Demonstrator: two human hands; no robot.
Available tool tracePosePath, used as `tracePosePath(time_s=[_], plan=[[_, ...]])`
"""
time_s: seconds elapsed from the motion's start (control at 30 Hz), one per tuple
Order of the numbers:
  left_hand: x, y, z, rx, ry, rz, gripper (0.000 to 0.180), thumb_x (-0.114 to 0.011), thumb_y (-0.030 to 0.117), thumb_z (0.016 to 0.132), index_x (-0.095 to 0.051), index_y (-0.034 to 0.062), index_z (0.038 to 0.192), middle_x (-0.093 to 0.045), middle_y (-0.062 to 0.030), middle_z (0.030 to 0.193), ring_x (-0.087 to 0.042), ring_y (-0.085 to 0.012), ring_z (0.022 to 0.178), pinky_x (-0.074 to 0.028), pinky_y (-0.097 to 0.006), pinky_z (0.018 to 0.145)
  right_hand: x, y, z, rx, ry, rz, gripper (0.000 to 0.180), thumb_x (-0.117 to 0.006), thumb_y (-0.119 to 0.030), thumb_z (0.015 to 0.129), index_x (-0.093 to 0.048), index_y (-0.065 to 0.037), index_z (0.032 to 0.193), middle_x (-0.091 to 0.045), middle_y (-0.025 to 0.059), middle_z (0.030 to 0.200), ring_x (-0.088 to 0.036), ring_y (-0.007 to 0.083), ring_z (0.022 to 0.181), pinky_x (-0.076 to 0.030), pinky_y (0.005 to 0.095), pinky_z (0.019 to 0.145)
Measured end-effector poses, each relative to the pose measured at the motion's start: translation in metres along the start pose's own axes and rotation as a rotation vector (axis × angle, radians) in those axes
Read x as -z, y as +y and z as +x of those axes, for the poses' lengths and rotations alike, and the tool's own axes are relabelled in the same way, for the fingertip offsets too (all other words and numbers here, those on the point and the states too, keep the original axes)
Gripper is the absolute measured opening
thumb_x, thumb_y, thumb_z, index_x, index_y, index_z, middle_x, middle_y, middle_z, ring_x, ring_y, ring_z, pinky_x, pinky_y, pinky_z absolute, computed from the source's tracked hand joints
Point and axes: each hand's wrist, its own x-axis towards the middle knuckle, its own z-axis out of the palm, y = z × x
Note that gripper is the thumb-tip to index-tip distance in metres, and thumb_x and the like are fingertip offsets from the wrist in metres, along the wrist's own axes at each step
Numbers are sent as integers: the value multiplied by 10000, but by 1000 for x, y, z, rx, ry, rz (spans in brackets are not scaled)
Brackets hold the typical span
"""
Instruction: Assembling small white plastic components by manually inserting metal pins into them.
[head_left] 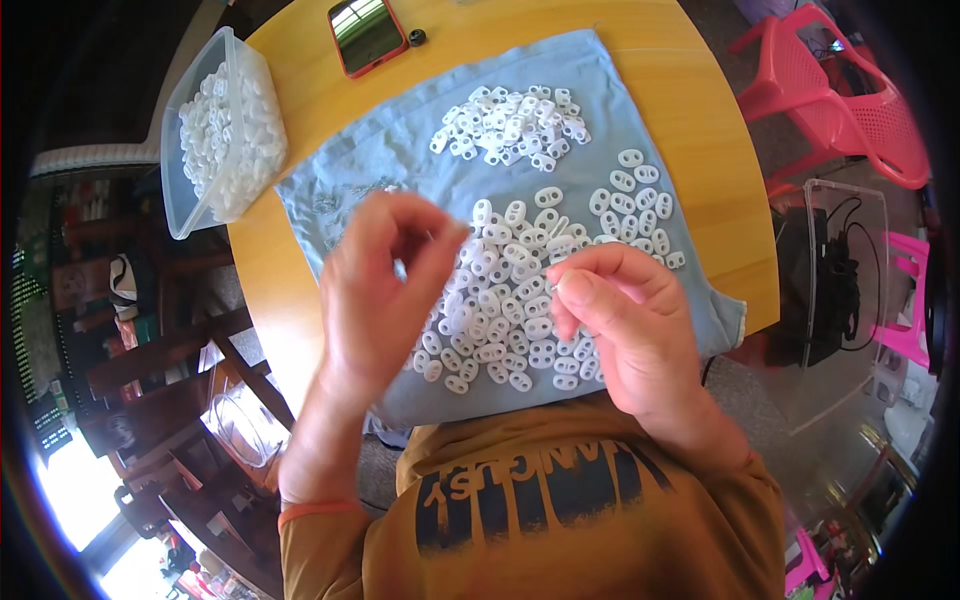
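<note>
My left hand hovers over the left part of the blue cloth, its thumb and fingers brought together in a pinch. The hand is slightly blurred, and what sits between its fingertips is too small to name. To its right, my right hand pinches a tiny pale thing between thumb and forefinger. Beneath and between both hands lies a wide spread of white oval plastic pieces with two holes. Beyond them is a heap of smaller white two-holed pieces. A separate group of white oval pieces lies to the right.
Small silvery bits lie on the cloth's left side. A clear plastic tub full of white pieces stands at the table's left edge. At the far side are a red-edged phone and a small black round object. A pink chair stands right.
</note>
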Motion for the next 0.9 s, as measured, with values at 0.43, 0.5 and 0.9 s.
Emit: tracePosePath(time_s=[0.43,0.5,0.9], plan=[[-21,3,-56,283,-86,-943,129,-576,-56,836,-542,-18,954,-594,-62,895,-587,-110,779,-486,-224,716,-16,16,2,21,4,-19,150,-613,-105,863,-615,4,967,-622,48,864,-563,94,804,-466,226,725],[-18,1,-58,304,-89,-965,187,-568,-61,837,-536,-20,1016,-595,-61,894,-601,-124,806,-504,-238,717,-16,15,0,3,-1,-30,155,-616,-110,861,-615,3,968,-625,54,870,-565,96,803,-469,230,730],[-18,-7,-70,466,-43,-1324,223,-579,20,863,-566,-11,1083,-611,-63,876,-590,-118,738,-490,-233,686,-21,29,-4,9,17,-124,134,-627,-96,850,-635,-11,953,-629,30,877,-557,83,793,-451,223,722]])
